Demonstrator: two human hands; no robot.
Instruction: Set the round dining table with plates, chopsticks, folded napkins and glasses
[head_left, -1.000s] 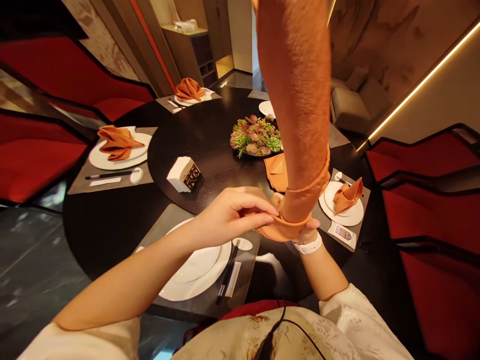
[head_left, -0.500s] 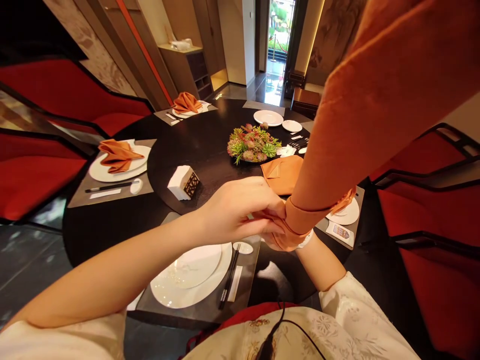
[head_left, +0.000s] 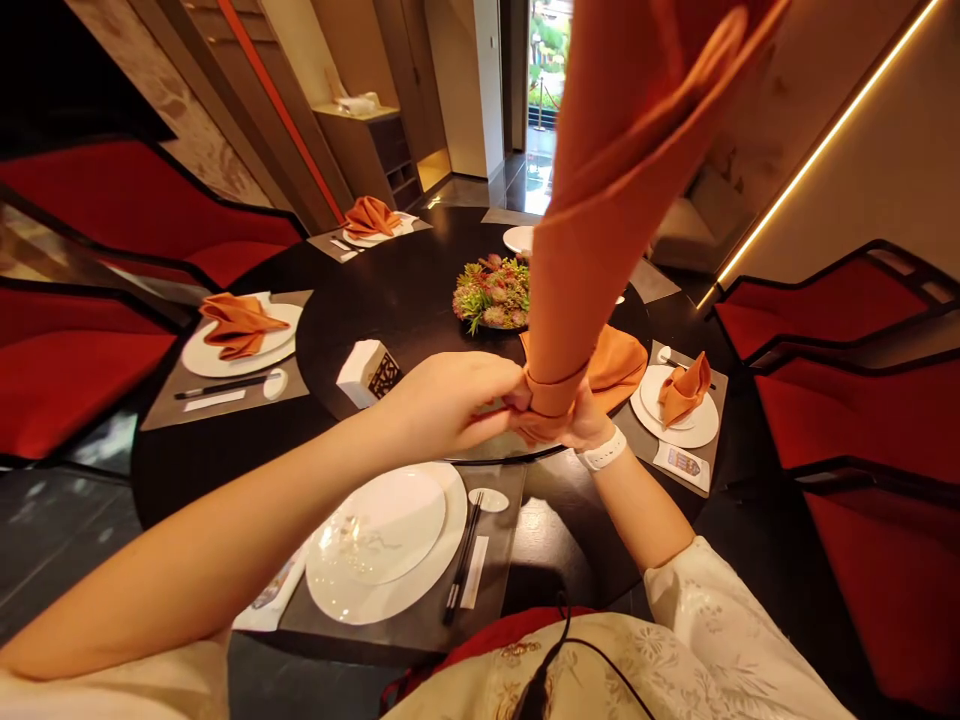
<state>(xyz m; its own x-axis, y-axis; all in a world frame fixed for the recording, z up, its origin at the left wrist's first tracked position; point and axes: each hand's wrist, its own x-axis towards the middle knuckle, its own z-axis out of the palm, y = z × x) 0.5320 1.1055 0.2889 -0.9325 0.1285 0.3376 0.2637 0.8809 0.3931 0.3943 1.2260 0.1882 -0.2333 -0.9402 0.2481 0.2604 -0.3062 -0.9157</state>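
Observation:
A tall folded orange napkin [head_left: 581,270] rises upright between my hands, its flared top reaching past the upper edge of the view. My left hand [head_left: 480,395] closes on the lower left of the napkin's banded base, thumb and fingers pinching it. On the other side, my right hand [head_left: 581,425], with a white band at the wrist, grips the base; the napkin partly hides its fingers. Below my hands lie two stacked white plates [head_left: 330,575], with black chopsticks [head_left: 463,555] and a small white rest [head_left: 489,500] to their right. Behind the held napkin, more orange cloth [head_left: 619,365] lies on the table.
A flower arrangement [head_left: 491,295] stands mid-table, with a napkin holder [head_left: 367,373] nearer. Folded orange napkins sit on plates at the left [head_left: 240,325], far left [head_left: 371,217] and right [head_left: 684,390]. Red chairs [head_left: 862,410] flank the round black table [head_left: 390,290].
The held napkin has swung left and stands more upright, now covering part of the flowers. My right hand and its wrist band show more clearly, as does the place setting at the right.

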